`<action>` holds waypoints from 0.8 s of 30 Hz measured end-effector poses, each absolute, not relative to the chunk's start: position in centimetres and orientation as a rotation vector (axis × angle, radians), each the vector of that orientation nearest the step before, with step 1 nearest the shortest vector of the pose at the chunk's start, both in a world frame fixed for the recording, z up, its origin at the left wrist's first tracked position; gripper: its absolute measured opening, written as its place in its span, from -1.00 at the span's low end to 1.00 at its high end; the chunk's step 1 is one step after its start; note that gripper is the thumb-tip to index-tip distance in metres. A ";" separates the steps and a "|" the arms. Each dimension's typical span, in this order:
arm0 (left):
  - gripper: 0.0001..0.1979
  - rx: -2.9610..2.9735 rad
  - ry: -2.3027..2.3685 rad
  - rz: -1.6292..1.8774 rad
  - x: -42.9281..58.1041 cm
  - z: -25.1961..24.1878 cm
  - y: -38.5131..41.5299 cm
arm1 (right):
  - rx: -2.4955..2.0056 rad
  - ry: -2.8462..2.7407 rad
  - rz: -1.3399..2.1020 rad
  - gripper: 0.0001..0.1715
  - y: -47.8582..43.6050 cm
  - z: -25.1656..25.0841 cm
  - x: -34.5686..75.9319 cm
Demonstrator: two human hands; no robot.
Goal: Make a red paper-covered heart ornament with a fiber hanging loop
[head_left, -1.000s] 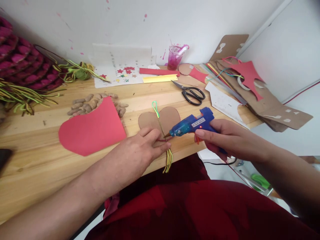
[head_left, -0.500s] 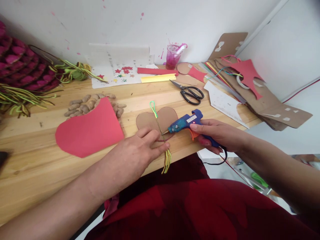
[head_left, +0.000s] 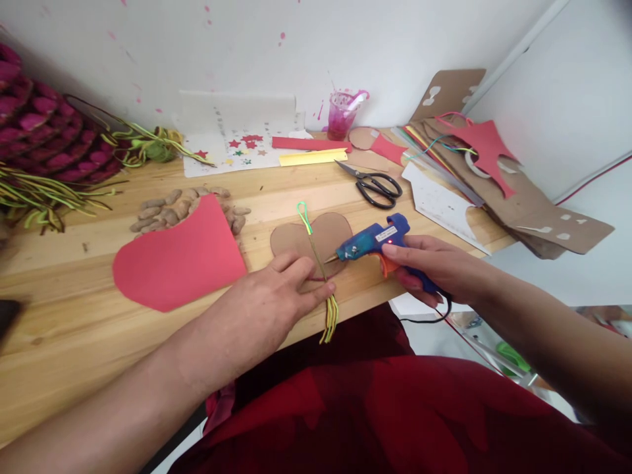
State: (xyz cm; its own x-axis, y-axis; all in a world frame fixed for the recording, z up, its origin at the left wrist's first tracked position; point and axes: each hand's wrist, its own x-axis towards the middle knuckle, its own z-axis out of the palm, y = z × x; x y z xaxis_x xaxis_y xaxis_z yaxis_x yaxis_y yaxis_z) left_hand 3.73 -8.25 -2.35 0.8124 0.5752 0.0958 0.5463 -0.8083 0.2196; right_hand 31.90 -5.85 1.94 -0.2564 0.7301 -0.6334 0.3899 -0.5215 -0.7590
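Note:
A brown cardboard heart (head_left: pixel 334 232) lies near the front edge of the wooden table. Across it runs a thin yarn cord (head_left: pixel 316 249), with a green loop at the top and a yellow-green tassel (head_left: pixel 330 319) hanging at the bottom. My left hand (head_left: pixel 281 289) is closed on the lower part of the cord, its fingers pressing against the heart's lower side and partly hiding it. My right hand (head_left: pixel 427 266) grips a blue hot glue gun (head_left: pixel 378 242) with an orange trigger. Its nozzle points left, just right of the cord, over the heart.
Red paper (head_left: pixel 180 263) lies at left beside peanuts (head_left: pixel 172 209). Black scissors (head_left: pixel 375 187) rest behind the glue gun. Further back are star stickers (head_left: pixel 251 140), a yellow strip (head_left: pixel 313 157) and a pink-stained cup (head_left: pixel 340 118). Cardboard sheets (head_left: pixel 523 204) are stacked at right.
The glue gun has moved slightly right, so its nozzle is drawn back from the cord it was at. My left hand keeps its place on the cord.

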 end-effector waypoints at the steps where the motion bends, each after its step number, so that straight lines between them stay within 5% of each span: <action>1: -0.52 2.813 0.877 0.237 3.8 -2.3 -8.2 | -1.732 -1.403 1.854 -0.51 -6.1 2.2 32.0; 14: -0.50 2.835 0.893 0.246 3.7 -2.4 -8.3 | -1.745 -1.446 1.715 -0.55 -5.7 1.3 31.0; 24: -0.50 2.830 0.889 0.249 3.8 -2.2 -8.3 | -1.681 -1.340 1.983 -0.51 -6.3 1.6 32.7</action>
